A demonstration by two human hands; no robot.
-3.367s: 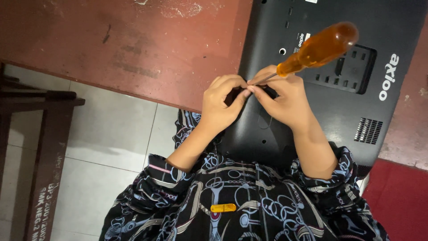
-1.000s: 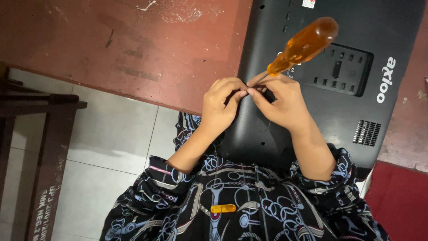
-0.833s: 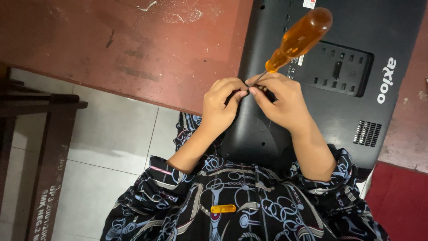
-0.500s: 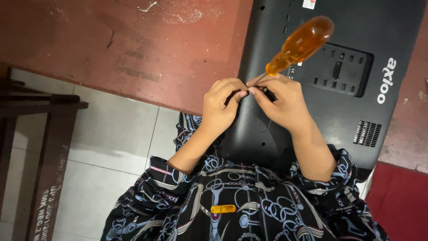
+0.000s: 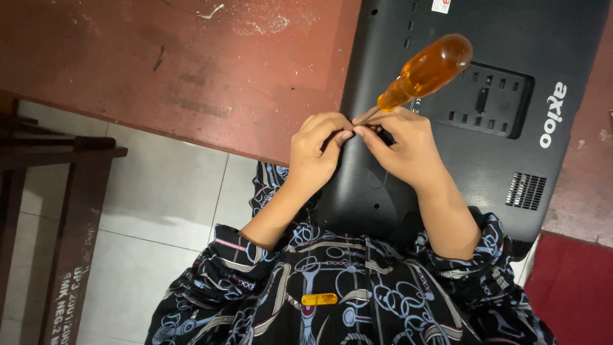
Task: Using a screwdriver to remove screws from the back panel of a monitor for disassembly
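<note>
- The person's patterned sleeves (image 5: 357,287) fill the near bottom of the view, forearms reaching up over the near edge of the table (image 5: 191,70).
- The left hand (image 5: 316,153) is curled nearly closed, fingertips pinching at the point where the tool's tip meets; whether they hold a small part, I cannot tell.
- The right hand (image 5: 408,150) is likewise closed, fingers gripping the metal shaft of the screwdriver (image 5: 421,73) low down.
- The screwdriver looks light and stiff; its smooth amber handle may be slippery, yet it suits a full grip better.
- Under both hands lies a black laptop (image 5: 485,128), underside up, near the table's right side; rigid plastic, probably scratchable.
- Compared with half a second ago, the handle sits at nearly the same tilt; the hands have barely shifted.
</note>
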